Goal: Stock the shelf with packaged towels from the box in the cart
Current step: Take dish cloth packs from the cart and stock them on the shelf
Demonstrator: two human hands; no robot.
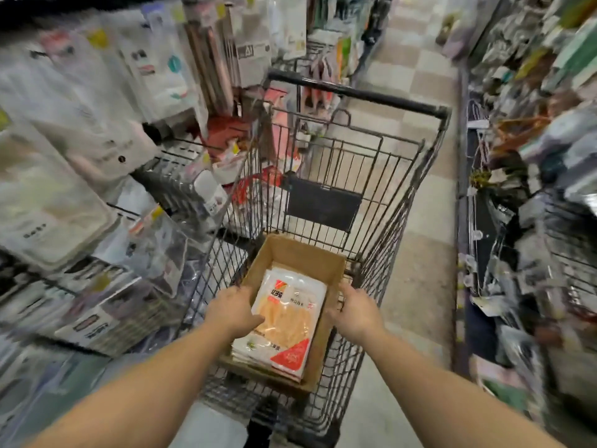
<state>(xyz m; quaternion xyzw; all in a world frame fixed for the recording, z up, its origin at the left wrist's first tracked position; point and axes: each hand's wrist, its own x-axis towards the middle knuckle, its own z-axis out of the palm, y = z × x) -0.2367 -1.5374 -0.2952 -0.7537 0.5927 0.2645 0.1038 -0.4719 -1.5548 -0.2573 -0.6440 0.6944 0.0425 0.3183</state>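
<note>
Towel pack (286, 321) lies flat, lengthwise in box (290, 253); both hands' grips unclear.

Your single head camera looks forward and steeply down, close over the cart (339, 195), aisle floor (416, 101) toward 12 o'clock.

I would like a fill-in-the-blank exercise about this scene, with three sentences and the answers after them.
1. The cardboard box sits inside a wire ____.
2. The packaged towels lie in a stack inside the ____.
3. The left hand and the right hand are at opposite ____ of the box.

Missing words: cart; box; sides
</note>
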